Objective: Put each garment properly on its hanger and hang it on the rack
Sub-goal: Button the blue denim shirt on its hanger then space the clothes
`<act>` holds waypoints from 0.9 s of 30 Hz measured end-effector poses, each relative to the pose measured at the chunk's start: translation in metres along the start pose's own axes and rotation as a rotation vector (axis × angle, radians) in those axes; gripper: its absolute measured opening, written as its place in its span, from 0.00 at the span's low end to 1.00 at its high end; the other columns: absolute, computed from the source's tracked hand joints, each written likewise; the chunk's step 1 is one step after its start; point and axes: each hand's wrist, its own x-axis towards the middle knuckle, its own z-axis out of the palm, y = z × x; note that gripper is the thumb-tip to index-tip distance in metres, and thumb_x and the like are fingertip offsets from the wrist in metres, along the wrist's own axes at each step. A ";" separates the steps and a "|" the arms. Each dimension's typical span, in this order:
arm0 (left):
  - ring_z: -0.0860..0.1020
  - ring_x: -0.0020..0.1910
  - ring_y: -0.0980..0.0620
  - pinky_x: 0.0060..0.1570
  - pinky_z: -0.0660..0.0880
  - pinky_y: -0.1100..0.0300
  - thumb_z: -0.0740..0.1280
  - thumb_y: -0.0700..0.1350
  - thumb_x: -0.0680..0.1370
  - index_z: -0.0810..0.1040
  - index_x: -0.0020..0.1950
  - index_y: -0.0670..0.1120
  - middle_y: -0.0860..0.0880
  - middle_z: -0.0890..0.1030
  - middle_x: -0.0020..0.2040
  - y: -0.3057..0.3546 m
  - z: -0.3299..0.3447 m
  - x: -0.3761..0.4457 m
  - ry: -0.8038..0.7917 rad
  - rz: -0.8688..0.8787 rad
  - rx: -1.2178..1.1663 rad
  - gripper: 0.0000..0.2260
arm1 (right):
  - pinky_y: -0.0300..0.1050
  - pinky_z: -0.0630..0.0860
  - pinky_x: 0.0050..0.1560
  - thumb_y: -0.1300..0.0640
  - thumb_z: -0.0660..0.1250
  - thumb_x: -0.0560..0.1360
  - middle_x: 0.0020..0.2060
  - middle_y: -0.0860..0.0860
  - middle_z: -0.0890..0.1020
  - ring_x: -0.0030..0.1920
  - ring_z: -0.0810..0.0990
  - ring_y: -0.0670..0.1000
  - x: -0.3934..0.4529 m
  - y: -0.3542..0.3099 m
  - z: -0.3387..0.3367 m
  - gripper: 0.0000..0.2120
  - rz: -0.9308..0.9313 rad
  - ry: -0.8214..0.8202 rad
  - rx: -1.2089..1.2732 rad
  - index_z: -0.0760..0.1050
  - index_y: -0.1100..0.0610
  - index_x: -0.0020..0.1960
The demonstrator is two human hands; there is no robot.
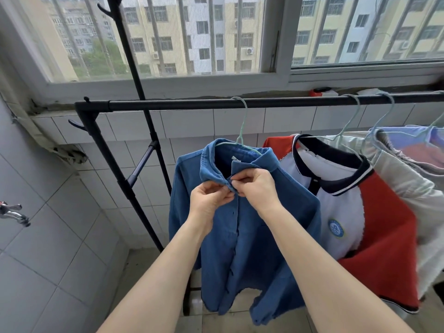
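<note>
Where the black rail crosses under the window, head view, the items read as follows.

Rack: black metal rail running left to right, carried on a slanted black post at its left end.
Blue shirt: a blue button-front shirt hanging on the rail, leftmost of the garments, collar up, front facing the person.
Hanger: a pale green wire hanger inside the shirt's collar, its hook over the rail.
Left hand: left hand curled, fingers pinching the shirt's front edge just under the collar.
Right hand: right hand curled, fingers pinching the opposite edge at the same spot; the two hands touch at the top button.
Second garment: a red, white and navy polo shirt on its own hanger, just beside the blue shirt on the right and touching it.
Further garments: a pale grey garment and a lilac one hang farther right, partly cut off by the frame edge.
Wall: white tiles behind the rail.
Window: barred window above, apartment blocks beyond.
Tap: a metal tap on the left wall.
</note>
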 end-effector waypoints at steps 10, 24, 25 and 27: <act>0.84 0.40 0.48 0.43 0.82 0.55 0.72 0.30 0.72 0.83 0.44 0.37 0.43 0.85 0.39 0.008 0.010 -0.002 0.008 -0.028 0.098 0.04 | 0.49 0.77 0.52 0.53 0.69 0.76 0.43 0.54 0.86 0.48 0.82 0.54 -0.021 -0.008 0.005 0.10 -0.332 0.117 -0.571 0.84 0.58 0.50; 0.84 0.40 0.46 0.45 0.82 0.53 0.71 0.33 0.72 0.83 0.44 0.38 0.40 0.85 0.39 0.014 0.010 0.002 -0.006 -0.018 0.241 0.03 | 0.46 0.75 0.46 0.64 0.66 0.71 0.40 0.55 0.84 0.44 0.80 0.55 -0.016 -0.008 0.005 0.06 -0.294 0.115 -0.603 0.81 0.61 0.45; 0.84 0.41 0.45 0.45 0.82 0.53 0.71 0.34 0.72 0.83 0.45 0.37 0.38 0.85 0.41 0.014 0.010 0.001 -0.011 -0.022 0.231 0.03 | 0.44 0.74 0.46 0.65 0.66 0.71 0.40 0.55 0.84 0.44 0.80 0.54 -0.014 -0.007 0.005 0.06 -0.275 0.123 -0.593 0.81 0.61 0.46; 0.84 0.44 0.45 0.46 0.82 0.53 0.72 0.36 0.73 0.83 0.48 0.37 0.38 0.85 0.44 0.013 0.007 0.001 -0.032 -0.025 0.229 0.04 | 0.41 0.72 0.45 0.64 0.67 0.70 0.41 0.53 0.84 0.44 0.80 0.53 -0.010 -0.005 0.005 0.06 -0.234 0.135 -0.533 0.81 0.61 0.46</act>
